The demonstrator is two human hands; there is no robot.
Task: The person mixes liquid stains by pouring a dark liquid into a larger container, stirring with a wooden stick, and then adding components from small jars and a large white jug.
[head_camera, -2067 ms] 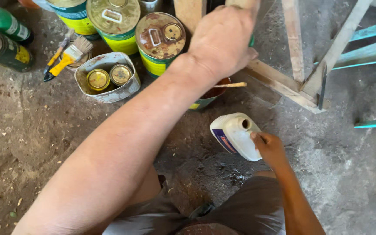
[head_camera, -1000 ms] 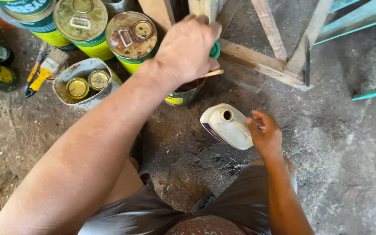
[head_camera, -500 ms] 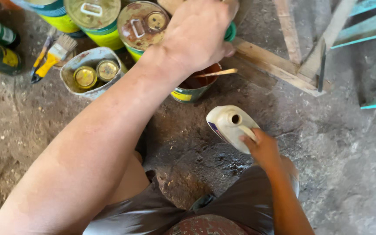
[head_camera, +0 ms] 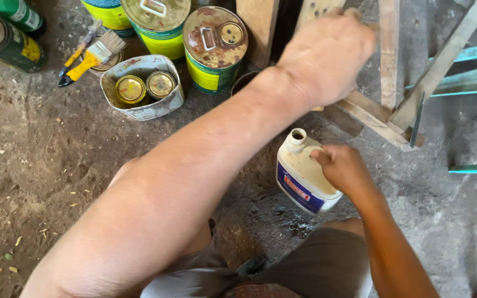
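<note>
A white plastic jug [head_camera: 303, 174] with a blue label and an uncapped neck is seen standing on the dusty concrete floor [head_camera: 459, 221], just in front of the person's knees. The right hand [head_camera: 344, 168] is laid on its top, fingers curled around the handle side — a closed grip on the jug. The left hand [head_camera: 329, 55] is raised above it, fingers bent into a loose fist; whether anything is held inside cannot be told, since the back of the hand faces the camera. The left forearm crosses the middle of the view and hides a dark open can [head_camera: 242, 83] almost entirely — only a sliver of its rim is shown.

Behind the arm, a rusty-lidded green and yellow can [head_camera: 215, 47] is placed beside a second one [head_camera: 158, 22]. A cut-down white container [head_camera: 142, 88] holding two small gold-lidded tins is set to the left of them, and a yellow-handled paintbrush [head_camera: 92, 55] lies just beyond it. A dark green can [head_camera: 6, 41] is found at the far left. An unpainted wooden frame [head_camera: 387, 105] stands to the right, with turquoise slats [head_camera: 470, 77] further out.
</note>
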